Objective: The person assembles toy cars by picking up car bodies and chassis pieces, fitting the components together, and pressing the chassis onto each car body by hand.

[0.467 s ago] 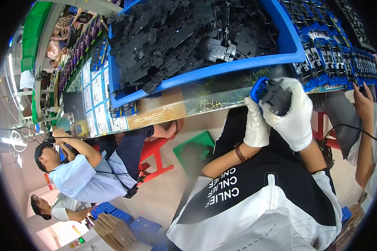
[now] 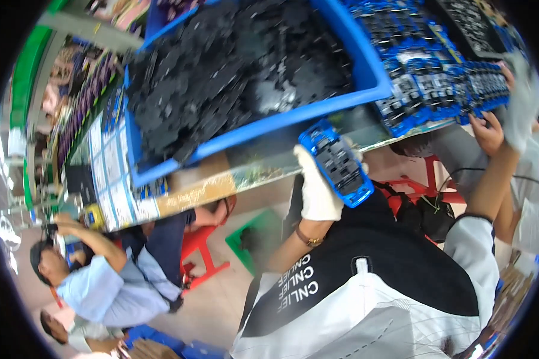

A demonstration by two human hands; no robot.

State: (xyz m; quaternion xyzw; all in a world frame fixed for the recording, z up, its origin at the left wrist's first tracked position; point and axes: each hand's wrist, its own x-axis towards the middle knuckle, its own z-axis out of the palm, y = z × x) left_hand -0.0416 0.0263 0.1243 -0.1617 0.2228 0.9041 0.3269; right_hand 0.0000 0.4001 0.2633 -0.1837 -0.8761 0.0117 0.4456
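A blue toy car [image 2: 334, 163], underside up with a black chassis plate in it, rests in my white-gloved left hand [image 2: 319, 190] at the front edge of the table. The fingers of that hand wrap round the car's sides. My right hand [image 2: 524, 99], gloved too, is stretched to the far right, by the end of the rows of upturned blue toy cars [image 2: 424, 90]. Motion smears its fingers, and whether it holds anything does not show. In front of my left hand stands a blue bin [image 2: 263, 124] heaped with black plastic chassis plates [image 2: 239, 72].
Close to my right forearm is another person's bare hand [image 2: 488, 133], beside the car rows. A black tray [image 2: 470, 24] lies at the back right. To the left, a person in a light blue shirt [image 2: 111, 284] sits by a red stool [image 2: 205, 254].
My right hand has let go of the toy car and swung out to the far right. My left hand keeps the car, now turned to show its whole underside. The view has shifted.
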